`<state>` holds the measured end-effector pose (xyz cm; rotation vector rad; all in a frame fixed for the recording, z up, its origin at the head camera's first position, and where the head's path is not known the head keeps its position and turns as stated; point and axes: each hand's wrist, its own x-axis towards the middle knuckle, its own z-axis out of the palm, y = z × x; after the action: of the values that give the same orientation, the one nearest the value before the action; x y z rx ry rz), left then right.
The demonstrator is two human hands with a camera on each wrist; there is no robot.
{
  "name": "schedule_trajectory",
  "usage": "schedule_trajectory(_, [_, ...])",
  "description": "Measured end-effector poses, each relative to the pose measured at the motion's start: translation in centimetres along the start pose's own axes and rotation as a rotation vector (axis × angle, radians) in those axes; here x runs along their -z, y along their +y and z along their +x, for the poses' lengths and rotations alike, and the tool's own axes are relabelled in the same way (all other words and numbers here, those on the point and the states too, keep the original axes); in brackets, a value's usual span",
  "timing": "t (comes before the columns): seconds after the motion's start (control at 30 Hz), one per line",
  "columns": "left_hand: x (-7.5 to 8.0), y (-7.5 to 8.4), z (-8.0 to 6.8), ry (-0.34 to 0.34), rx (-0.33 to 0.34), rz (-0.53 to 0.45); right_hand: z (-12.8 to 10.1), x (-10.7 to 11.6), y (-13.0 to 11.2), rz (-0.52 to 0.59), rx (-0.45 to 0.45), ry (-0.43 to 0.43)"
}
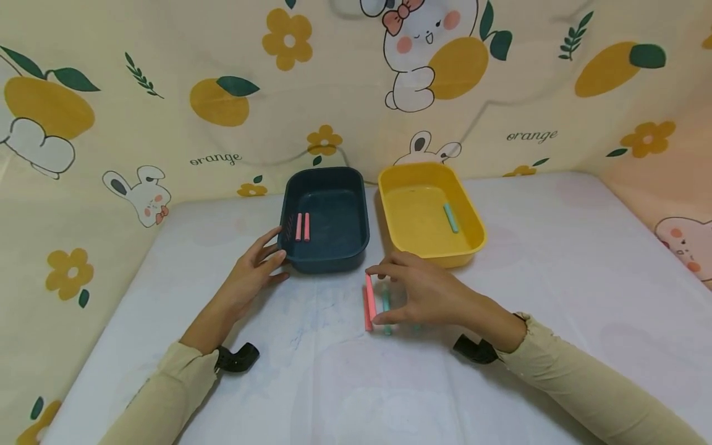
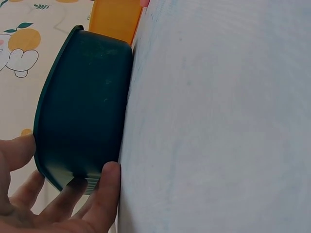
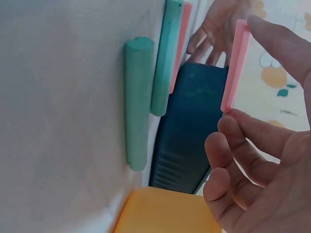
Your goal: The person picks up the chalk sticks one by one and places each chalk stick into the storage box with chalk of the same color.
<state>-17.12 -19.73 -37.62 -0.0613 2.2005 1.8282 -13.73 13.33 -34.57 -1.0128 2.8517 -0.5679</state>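
Observation:
My right hand (image 1: 380,294) pinches a pink stick (image 1: 369,295) by its two ends, between forefinger and thumb, lifted a little off the white table (image 1: 556,278). In the right wrist view the same pink stick (image 3: 235,65) stands clear of the surface. Beneath it lie another pink stick (image 1: 366,312) and a teal stick (image 1: 386,307); a second teal stick (image 3: 138,102) lies beside them. My left hand (image 1: 271,254) rests with straight fingers against the near left corner of the dark blue bin (image 1: 334,259), which holds two pink sticks (image 1: 302,227). The yellow bin (image 1: 389,185) holds one teal stick (image 1: 450,217).
The two bins stand side by side at the back middle of the table, near a printed cloth backdrop (image 1: 167,93) that also rises along both sides. Bare white table surface stretches to the right of the yellow bin and in front of my arms.

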Motion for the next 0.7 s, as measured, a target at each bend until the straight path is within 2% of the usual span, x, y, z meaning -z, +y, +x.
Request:
schedule_trajectory(0.17, [-0.1, 0.1, 0.1, -0.009, 0.014, 0.017, 0.1, 0.4, -0.1, 0.022, 0.009, -0.006])
schedule_trajectory(0.7, [0.0, -0.1, -0.1, -0.045, -0.033, -0.005, 2.1, 2.2, -0.8, 0.011, 0.016, -0.008])
